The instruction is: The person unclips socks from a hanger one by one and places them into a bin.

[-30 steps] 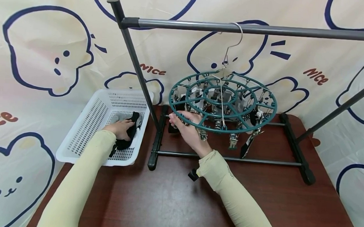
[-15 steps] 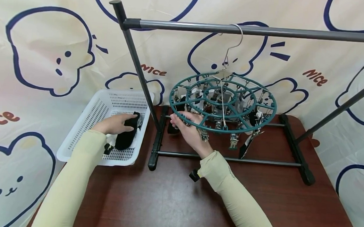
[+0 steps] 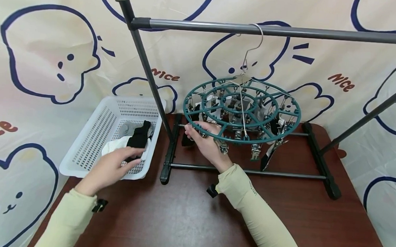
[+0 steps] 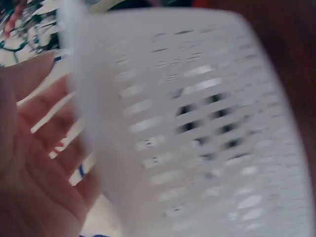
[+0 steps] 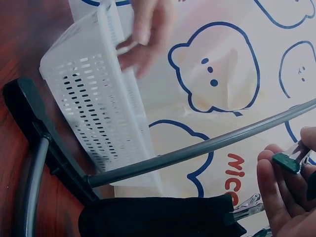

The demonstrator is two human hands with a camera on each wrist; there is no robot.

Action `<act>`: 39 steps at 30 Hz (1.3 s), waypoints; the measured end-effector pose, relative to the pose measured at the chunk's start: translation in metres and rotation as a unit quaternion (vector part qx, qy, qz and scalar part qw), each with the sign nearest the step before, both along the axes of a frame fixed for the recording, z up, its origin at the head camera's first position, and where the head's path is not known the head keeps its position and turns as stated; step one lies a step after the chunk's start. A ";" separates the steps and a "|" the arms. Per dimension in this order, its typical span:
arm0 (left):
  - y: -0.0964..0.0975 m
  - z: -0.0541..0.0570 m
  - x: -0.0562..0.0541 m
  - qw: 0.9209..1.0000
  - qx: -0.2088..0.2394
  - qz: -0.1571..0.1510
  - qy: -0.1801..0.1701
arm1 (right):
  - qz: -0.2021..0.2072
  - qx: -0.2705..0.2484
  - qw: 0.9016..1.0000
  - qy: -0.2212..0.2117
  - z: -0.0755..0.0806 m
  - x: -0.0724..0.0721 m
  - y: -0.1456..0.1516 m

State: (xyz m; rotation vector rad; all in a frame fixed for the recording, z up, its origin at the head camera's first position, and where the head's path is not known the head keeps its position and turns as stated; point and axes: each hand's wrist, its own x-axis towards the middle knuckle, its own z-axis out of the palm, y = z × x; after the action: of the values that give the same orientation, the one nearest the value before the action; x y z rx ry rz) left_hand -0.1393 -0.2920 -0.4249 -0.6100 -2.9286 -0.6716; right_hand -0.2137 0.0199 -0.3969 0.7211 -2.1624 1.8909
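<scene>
My left hand (image 3: pixel 111 169) hovers over the front rim of the white perforated basket (image 3: pixel 89 139), fingers relaxed with nothing gripped; it is blurred in the right wrist view. Inside the basket lie a black sock (image 3: pixel 139 138), white fabric (image 3: pixel 114 145) and grey fabric (image 3: pixel 126 128). My right hand (image 3: pixel 208 143) is at the left front of a round green clip hanger (image 3: pixel 241 142). Its thumb and fingers pinch a metal clip (image 5: pixel 290 163) with a green tip. Close by, a black sock (image 5: pixel 153 217) hangs from another clip.
The hanger's hook (image 3: pixel 261 38) hangs from the grey bar (image 3: pixel 197 27) of a rack on the brown table (image 3: pixel 192 217). A rack upright (image 3: pixel 148 67) stands between basket and hanger. Several other clips and small garments crowd beneath the hanger. A cartoon-printed curtain (image 3: pixel 31 121) is behind.
My left hand has come off the black sock and drawn back towards the basket's front edge, uncovering the white fabric. The right hand stays at the hanger.
</scene>
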 end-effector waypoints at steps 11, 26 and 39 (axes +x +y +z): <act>0.002 -0.049 0.025 0.985 -0.050 0.041 0.162 | 0.010 -0.018 1.000 -0.016 -0.004 0.002 -0.002; 0.003 -0.061 0.024 0.972 -0.054 0.051 0.224 | 0.032 0.094 0.993 -0.070 -0.022 0.023 0.001; 0.003 -0.064 0.024 0.971 -0.057 0.055 0.226 | 0.203 0.154 0.965 0.062 0.043 0.105 0.010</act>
State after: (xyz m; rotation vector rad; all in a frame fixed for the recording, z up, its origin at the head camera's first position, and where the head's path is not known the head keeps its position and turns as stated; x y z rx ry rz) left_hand -0.1158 -0.2892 -0.4884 -0.5214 -2.5608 -0.3011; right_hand -0.1084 0.0301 -0.3540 1.3956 -2.3931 1.6226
